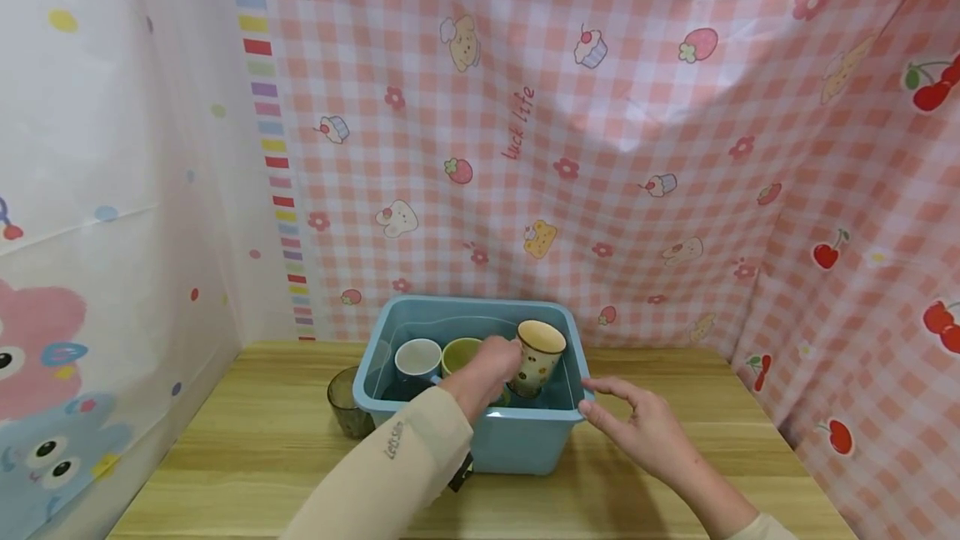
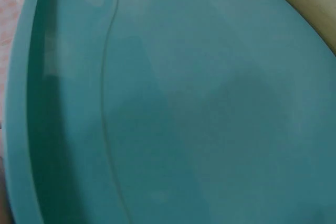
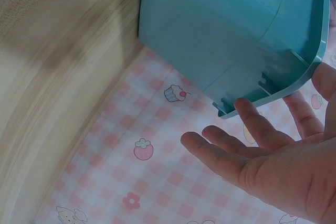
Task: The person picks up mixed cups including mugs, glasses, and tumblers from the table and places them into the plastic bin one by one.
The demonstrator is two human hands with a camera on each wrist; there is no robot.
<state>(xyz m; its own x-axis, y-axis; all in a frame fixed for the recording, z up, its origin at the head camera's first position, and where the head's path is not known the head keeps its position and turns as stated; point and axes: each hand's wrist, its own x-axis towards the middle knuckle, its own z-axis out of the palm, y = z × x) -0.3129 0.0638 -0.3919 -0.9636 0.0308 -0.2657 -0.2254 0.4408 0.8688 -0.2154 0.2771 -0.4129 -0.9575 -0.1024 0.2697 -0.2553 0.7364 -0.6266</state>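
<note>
A blue plastic tub holds several cups. In the head view my left hand reaches over the front rim, its curled fingers gripping the left side of a cream mug with a brown rim and small spots. That mug leans inside the tub; where the fingers meet it is partly hidden. Beside it sit a green mug and a mug with a white inside. My right hand touches the tub's right rim with fingers spread and fairly straight. Only the tub's outer wall fills the left wrist view.
A smoky, see-through glass stands on the wooden table, against the tub's left side. Behind the table hangs a pink checked cloth, with a white patterned curtain at the left. A small dark object shows beneath the left sleeve.
</note>
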